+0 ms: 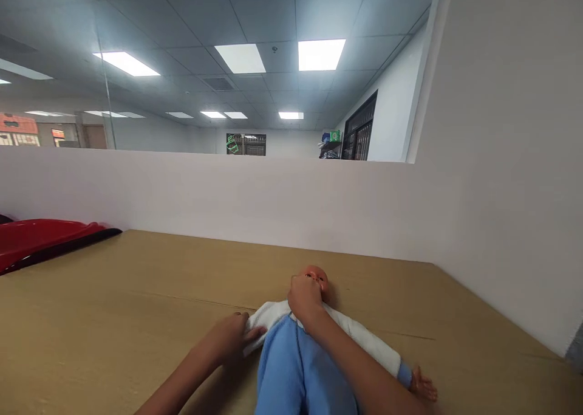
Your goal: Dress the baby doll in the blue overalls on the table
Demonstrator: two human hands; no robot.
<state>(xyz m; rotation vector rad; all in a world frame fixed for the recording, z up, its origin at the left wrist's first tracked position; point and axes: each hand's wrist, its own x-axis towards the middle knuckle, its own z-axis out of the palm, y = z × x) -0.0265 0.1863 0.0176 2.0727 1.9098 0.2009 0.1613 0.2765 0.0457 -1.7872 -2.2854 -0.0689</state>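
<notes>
A baby doll (314, 277) lies on its back on the brown cardboard-covered table (136, 293), head toward the far wall. It wears a blue garment (291, 372) with white sleeves (364, 336). My right hand (304, 299) is closed on the garment's collar just under the doll's chin. My left hand (232, 336) pinches the white sleeve at the doll's shoulder on the left side. The doll's far arm stretches out to the right, its small hand (423, 386) bare on the table.
A low white partition (228, 202) runs along the back of the table and a white wall (510, 190) closes the right side. A red and black tray-like object (40, 239) lies at the far left. Bare tabletop spreads left of the doll.
</notes>
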